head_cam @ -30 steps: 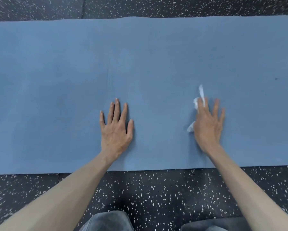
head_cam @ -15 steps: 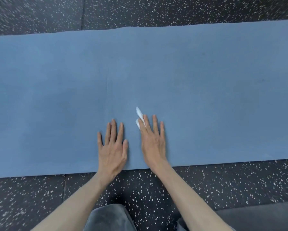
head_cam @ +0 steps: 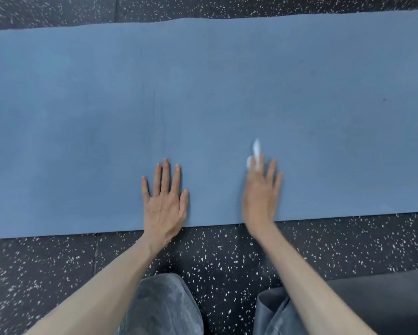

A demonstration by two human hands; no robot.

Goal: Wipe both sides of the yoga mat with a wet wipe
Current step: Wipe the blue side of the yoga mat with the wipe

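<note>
- Blue yoga mat (head_cam: 203, 93) spread flat on speckled rubber floor (head_cam: 227, 262), running left to right.
- Left hand (head_cam: 164, 201) flat near the mat's near edge, fingers straight, holding nothing, pinning the mat.
- Right hand (head_cam: 261, 197), blurred, fingers straight, pressing white wet wipe (head_cam: 256, 151) down; wipe peeking past the fingertips.
- Best done with even pressure, overlapping side-to-side strokes, wipe kept fully under the palm.
- No containers in view.
</note>
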